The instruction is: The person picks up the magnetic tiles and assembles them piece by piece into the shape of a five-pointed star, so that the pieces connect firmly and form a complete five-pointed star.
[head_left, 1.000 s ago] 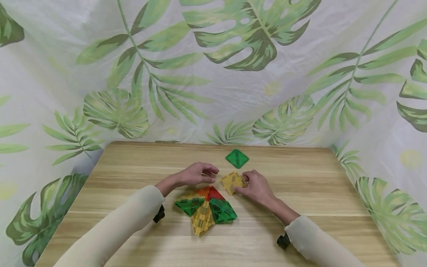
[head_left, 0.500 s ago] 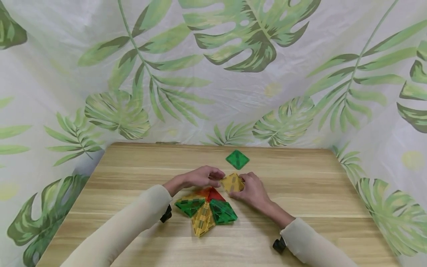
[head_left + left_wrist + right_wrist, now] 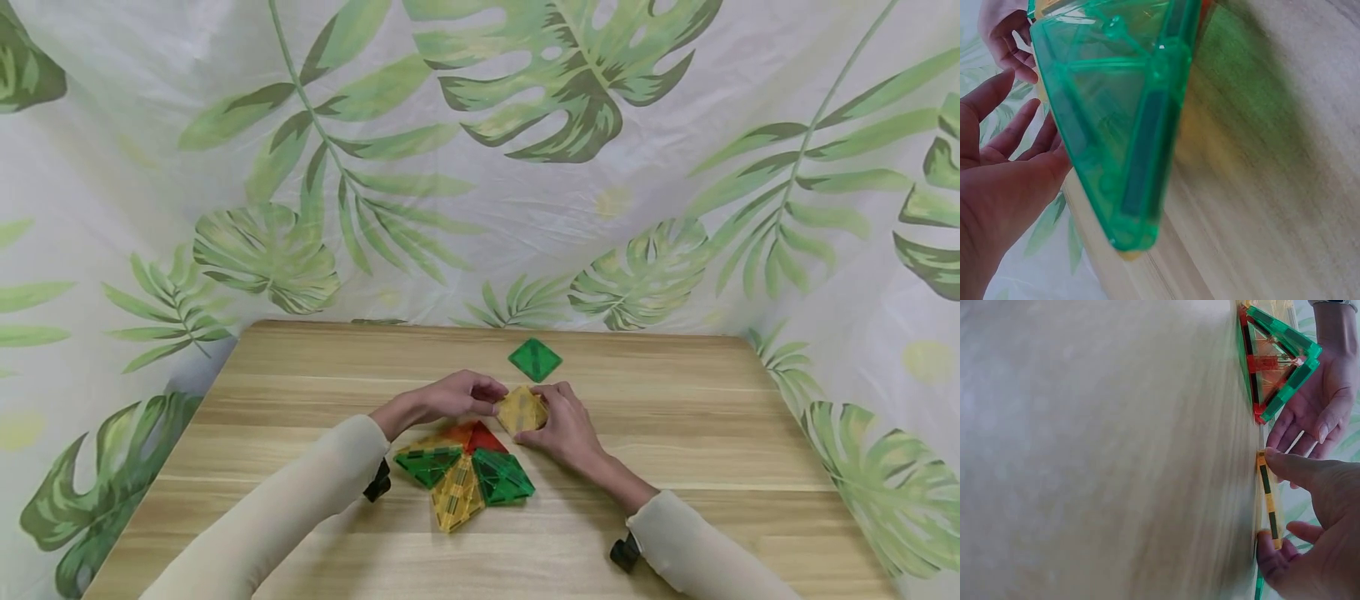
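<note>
Near the middle of the table, my right hand (image 3: pixel 567 429) grips yellow magnetic tiles (image 3: pixel 517 412) that form a diamond outline. In the right wrist view, the thumb is at one end of the yellow tile edge (image 3: pixel 1269 500) and the fingers are at the other. My left hand (image 3: pixel 457 394) has its loosely bent fingertips right at the diamond's left corner. Just in front of both hands stands a fan-like build of magnetic tiles (image 3: pixel 456 496) in yellow, green and red. One of its green triangles (image 3: pixel 1110 112) fills much of the left wrist view and partly hides what lies behind.
A green diamond of tiles (image 3: pixel 535 360) lies flat near the table's back edge, beyond the yellow tiles. The wood-grain table (image 3: pixel 675 400) is backed by a leaf-print cloth (image 3: pixel 420 208). The multicoloured build sits close below the left forearm.
My left hand has moved right, up to the yellow tiles' left corner. My right hand has shifted slightly left, and the yellow diamond looks narrower. The build has stayed put.
</note>
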The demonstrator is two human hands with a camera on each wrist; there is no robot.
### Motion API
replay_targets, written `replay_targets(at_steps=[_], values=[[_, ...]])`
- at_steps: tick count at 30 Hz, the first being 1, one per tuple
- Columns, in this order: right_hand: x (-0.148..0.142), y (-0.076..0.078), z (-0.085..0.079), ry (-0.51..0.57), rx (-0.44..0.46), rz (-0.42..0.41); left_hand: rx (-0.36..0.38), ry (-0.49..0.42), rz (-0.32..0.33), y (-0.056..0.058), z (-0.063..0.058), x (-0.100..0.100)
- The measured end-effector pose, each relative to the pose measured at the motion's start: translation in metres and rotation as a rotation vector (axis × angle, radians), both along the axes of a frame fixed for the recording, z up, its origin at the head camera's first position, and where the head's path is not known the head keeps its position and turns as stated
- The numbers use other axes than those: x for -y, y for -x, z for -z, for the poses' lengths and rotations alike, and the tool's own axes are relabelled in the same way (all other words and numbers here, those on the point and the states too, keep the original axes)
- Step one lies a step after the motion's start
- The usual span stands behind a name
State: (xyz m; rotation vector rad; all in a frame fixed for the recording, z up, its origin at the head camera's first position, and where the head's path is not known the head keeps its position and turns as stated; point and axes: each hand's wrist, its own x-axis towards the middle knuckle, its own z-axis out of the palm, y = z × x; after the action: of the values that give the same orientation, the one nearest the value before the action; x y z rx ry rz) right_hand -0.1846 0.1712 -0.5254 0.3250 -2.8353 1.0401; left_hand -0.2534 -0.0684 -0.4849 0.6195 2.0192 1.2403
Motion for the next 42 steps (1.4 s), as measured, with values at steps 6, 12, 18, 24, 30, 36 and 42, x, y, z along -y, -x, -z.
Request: replay_targets(at_steps=[6,12,18,24,30,36,42], values=[[-0.002,0.003,0.004,0.070,-0.010,-0.045,-0.006,-0.029,0.000,0.003,0.005,0.001],[-0.003,0.009,0.008,0.243,0.128,-0.072,-0.027,-0.032,-0.020,0.005,0.010,0.001],[-0.005,0.016,0.004,0.454,0.259,-0.101,-0.085,-0.024,-0.061,0.004,0.008,0.000],[-0.006,0.021,-0.002,0.553,0.323,-0.151,-0.092,-0.075,-0.090,0.003,0.003,0.007],[-0.002,0.025,-0.013,0.655,0.396,-0.205,-0.043,-0.122,-0.111,0.001,-0.004,0.021],[0.005,0.032,-0.024,0.655,0.444,-0.284,0.033,-0.180,-0.144,-0.002,-0.008,0.036],[0.015,0.037,-0.029,0.668,0.503,-0.351,0.084,-0.255,-0.196,-0.008,-0.006,0.049]])
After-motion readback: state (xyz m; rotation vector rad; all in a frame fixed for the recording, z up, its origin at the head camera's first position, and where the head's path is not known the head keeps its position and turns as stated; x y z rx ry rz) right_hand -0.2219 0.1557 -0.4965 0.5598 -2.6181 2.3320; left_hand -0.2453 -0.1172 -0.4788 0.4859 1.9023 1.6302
